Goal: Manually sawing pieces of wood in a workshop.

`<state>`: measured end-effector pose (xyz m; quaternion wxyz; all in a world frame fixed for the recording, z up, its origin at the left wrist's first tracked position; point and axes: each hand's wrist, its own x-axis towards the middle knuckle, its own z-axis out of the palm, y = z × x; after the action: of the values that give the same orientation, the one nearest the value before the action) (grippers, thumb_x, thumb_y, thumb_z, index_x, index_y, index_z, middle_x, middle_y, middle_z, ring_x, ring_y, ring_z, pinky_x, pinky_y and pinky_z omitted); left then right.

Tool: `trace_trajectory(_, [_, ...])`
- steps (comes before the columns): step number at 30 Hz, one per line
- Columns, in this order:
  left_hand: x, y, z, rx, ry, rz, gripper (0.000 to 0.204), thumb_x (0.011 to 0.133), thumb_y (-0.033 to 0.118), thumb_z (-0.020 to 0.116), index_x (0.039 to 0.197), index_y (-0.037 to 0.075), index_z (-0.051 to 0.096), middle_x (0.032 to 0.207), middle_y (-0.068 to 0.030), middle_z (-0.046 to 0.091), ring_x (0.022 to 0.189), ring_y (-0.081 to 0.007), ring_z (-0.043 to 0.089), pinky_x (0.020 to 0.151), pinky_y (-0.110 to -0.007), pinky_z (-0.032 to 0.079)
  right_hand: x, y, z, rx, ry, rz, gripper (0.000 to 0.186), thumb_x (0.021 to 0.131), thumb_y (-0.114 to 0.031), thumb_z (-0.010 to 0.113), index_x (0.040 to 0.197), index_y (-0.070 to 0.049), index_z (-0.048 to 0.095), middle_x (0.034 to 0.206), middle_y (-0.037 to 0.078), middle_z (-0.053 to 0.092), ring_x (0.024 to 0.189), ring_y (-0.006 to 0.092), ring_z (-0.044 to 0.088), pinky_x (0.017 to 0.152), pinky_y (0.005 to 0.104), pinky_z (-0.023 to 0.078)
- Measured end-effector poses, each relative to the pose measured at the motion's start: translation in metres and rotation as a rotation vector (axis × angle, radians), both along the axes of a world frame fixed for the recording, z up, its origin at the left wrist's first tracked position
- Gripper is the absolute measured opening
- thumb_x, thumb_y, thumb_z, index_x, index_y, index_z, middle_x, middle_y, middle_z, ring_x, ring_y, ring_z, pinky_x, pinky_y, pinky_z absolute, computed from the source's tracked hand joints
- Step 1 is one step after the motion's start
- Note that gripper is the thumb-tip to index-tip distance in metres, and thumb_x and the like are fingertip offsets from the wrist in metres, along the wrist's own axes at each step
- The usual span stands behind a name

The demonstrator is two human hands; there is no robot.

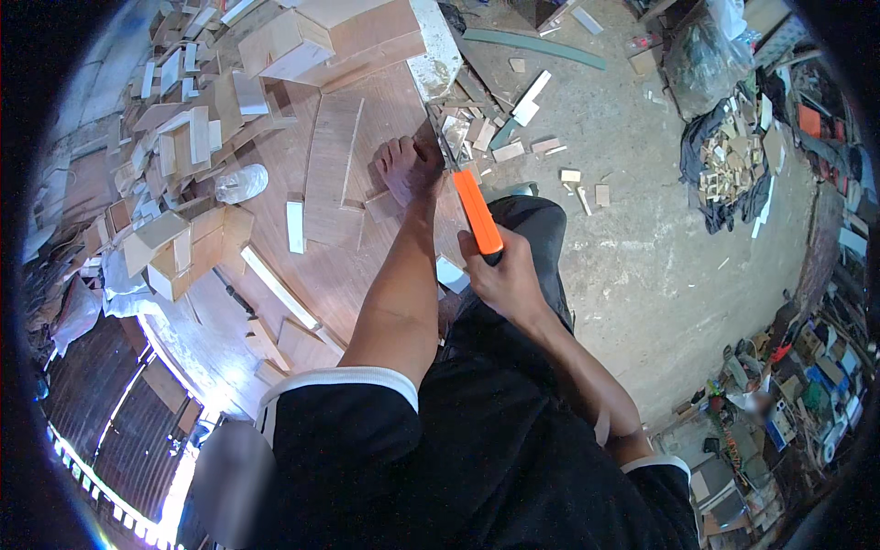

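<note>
Orange and black, the handle of a slim metal-bladed hand tool (478, 213), probably a saw, lay within the closed right hand (506, 278). Its blade pointed away, just beside the left hand (408, 170), at the edge of a brown wood-grained work surface (390, 105). That left hand rested there, fingers bent; whether it gripped anything, I could not tell. Cutting wood seemed the step in hand, and the next stroke likely called for steady support, fingers clear of the blade. Pale wooden offcuts (507, 151) lay beyond.

No readable lettering, no legible labels, numbers, brands or signs
</note>
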<state>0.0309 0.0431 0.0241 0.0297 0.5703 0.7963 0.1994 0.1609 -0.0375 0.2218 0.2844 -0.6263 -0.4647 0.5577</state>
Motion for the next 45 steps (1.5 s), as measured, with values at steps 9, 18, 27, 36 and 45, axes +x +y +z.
trace_trajectory(9, [-0.007, 0.000, -0.012, 0.076, 0.028, -0.053, 0.016, 0.079, 0.021, 0.054, 0.074, 0.006, 0.056, 0.084, -0.0138, 0.056, 0.095, -0.0332, 0.052, 0.087, -0.046, 0.038, -0.005, -0.004, 0.007, -0.042, 0.000, 0.001, 0.018, 0.088, -0.010, 0.059, 0.080, 0.005, 0.056, 0.060, 0.006, 0.052, 0.062, 0.0076, 0.047, 0.055, 0.0295, 0.042])
trace_trajectory(18, [-0.012, -0.002, -0.011, 0.090, 0.037, -0.061, 0.016, 0.078, 0.022, 0.056, 0.072, 0.007, 0.055, 0.083, -0.0128, 0.056, 0.092, -0.0317, 0.053, 0.086, -0.045, 0.038, -0.009, -0.005, 0.015, -0.050, 0.027, 0.000, 0.016, 0.088, -0.010, 0.058, 0.082, 0.005, 0.058, 0.061, 0.008, 0.054, 0.060, 0.0090, 0.048, 0.054, 0.0297, 0.042])
trace_trajectory(27, [-0.005, 0.001, -0.006, 0.069, 0.032, -0.068, 0.016, 0.078, 0.022, 0.056, 0.073, 0.008, 0.055, 0.083, -0.0120, 0.057, 0.091, -0.0308, 0.053, 0.084, -0.044, 0.039, -0.011, -0.009, 0.015, -0.060, -0.001, 0.001, 0.017, 0.087, -0.010, 0.060, 0.082, 0.006, 0.059, 0.063, 0.012, 0.056, 0.060, 0.0102, 0.049, 0.055, 0.0315, 0.043])
trace_trajectory(36, [-0.008, 0.000, -0.011, 0.051, 0.024, -0.099, 0.019, 0.081, 0.023, 0.055, 0.073, 0.007, 0.056, 0.084, -0.0130, 0.057, 0.093, -0.0313, 0.053, 0.083, -0.044, 0.039, -0.015, -0.018, 0.022, 0.005, 0.010, 0.003, 0.014, 0.086, -0.008, 0.060, 0.086, 0.005, 0.058, 0.063, 0.014, 0.057, 0.060, 0.0105, 0.050, 0.056, 0.0318, 0.043])
trace_trajectory(45, [-0.009, 0.000, -0.016, 0.133, 0.069, -0.115, 0.020, 0.081, 0.024, 0.056, 0.071, 0.007, 0.055, 0.082, -0.0128, 0.056, 0.090, -0.0318, 0.053, 0.084, -0.045, 0.040, -0.013, -0.020, 0.024, -0.009, 0.006, 0.008, 0.014, 0.087, -0.009, 0.060, 0.084, 0.004, 0.059, 0.060, 0.011, 0.054, 0.055, 0.0083, 0.047, 0.049, 0.0298, 0.040])
